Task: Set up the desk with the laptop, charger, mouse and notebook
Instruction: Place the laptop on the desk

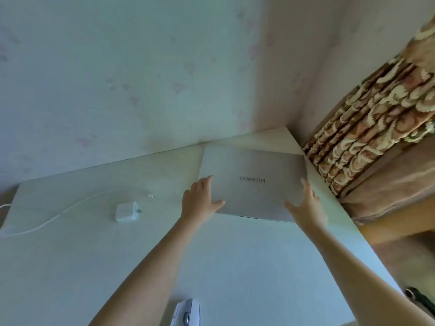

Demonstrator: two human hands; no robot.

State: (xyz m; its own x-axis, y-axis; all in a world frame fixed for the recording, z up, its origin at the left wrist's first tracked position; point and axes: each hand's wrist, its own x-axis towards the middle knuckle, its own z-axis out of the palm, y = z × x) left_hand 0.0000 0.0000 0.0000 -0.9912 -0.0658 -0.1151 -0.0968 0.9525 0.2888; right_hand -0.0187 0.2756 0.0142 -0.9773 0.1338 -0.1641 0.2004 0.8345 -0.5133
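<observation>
A closed silver laptop lies flat at the far right corner of the pale desk, its logo upside down to me. My left hand holds its left near corner, thumb on the lid. My right hand holds the right near corner, thumb on top and fingers along the right edge. A white charger brick lies to the left on the desk, its white cable trailing off the left edge and its plug tip lying loose. A white mouse sits at the near edge. No notebook is in view.
The desk stands against a pale wallpapered wall. A patterned brown curtain hangs right beside the desk's right edge, close to the laptop. A dark object shows at the lower right, off the desk.
</observation>
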